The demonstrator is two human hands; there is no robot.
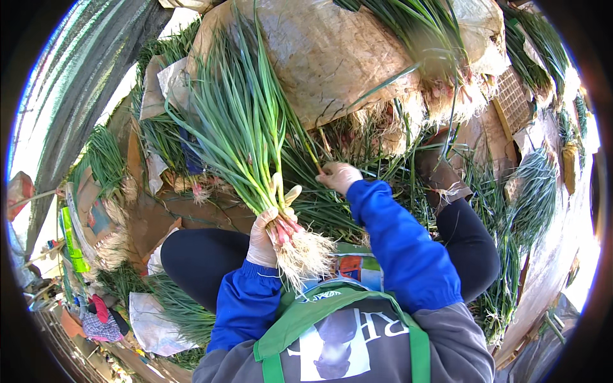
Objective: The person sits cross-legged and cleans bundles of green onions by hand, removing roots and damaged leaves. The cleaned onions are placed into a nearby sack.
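A bunch of green onions (254, 158) with long green leaves, pink bulbs and pale stringy roots is gripped near its base by my gloved left hand (265, 238). The leaves point up and away from me, and the roots hang over my lap. To the right of the bunch, my gloved right hand (339, 177) pinches a thin onion stalk (313, 155) between thumb and fingers; its far end is lost among the other leaves. Loose green leaves (330, 210) lie beneath both hands.
A large brown sheet (330, 52) lies ahead, with root ends showing under its edge. More onion bunches (445, 86) rest at upper right, others (536, 191) at far right. A plastic crate (515, 98) stands near them. A whitish sack (155, 323) lies at lower left. My bent legs flank the leaves.
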